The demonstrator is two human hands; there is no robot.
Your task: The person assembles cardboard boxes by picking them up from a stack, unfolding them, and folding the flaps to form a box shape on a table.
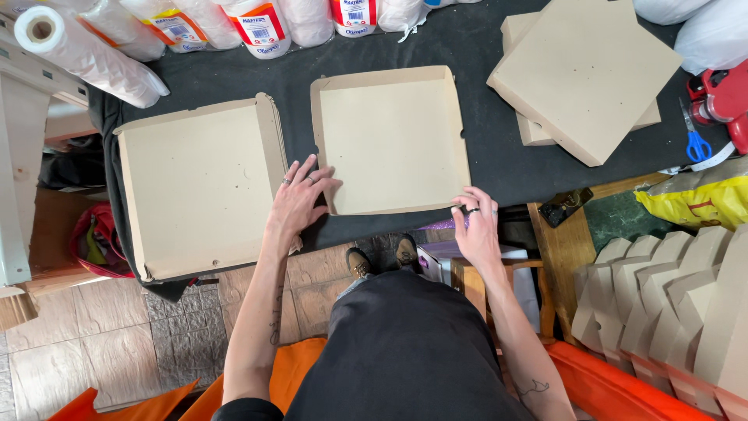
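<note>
At centre frame, my left hand (300, 199) lies flat with fingers spread, fingertips pressing the lower left corner of the open cardboard box tray (393, 140); it grips nothing, only bears down. My right hand (475, 226) sits at the tray's lower right corner, fingers curled over the near edge, seemingly pinching or pushing up the front flap; whether it truly clasps the card I cannot tell.

Tray status: back wall and both side walls stand upright, front edge nearest me looks still low. I judge this box mostly formed, with the near wall left to fold and lock.

Outward from there:
- Just left of the tray, touching or nearly so, a second flat box (199, 187) lies on the black tabletop (483, 168), overhanging its near edge. It looks like a matching half or an already shaped piece.
- Upper right of frame: two closed-looking boxes stacked (584, 74), which I read as finished.
- Lower right: a row of unfolded cardboard blanks (670, 300) standing on edge, so plenty left to do.
- Far right: blue-handled scissors (696, 144) and a red tape dispenser (725, 97).
- Top edge: rolls of plastic bags (86, 51) and wrapped rolls.
</note>
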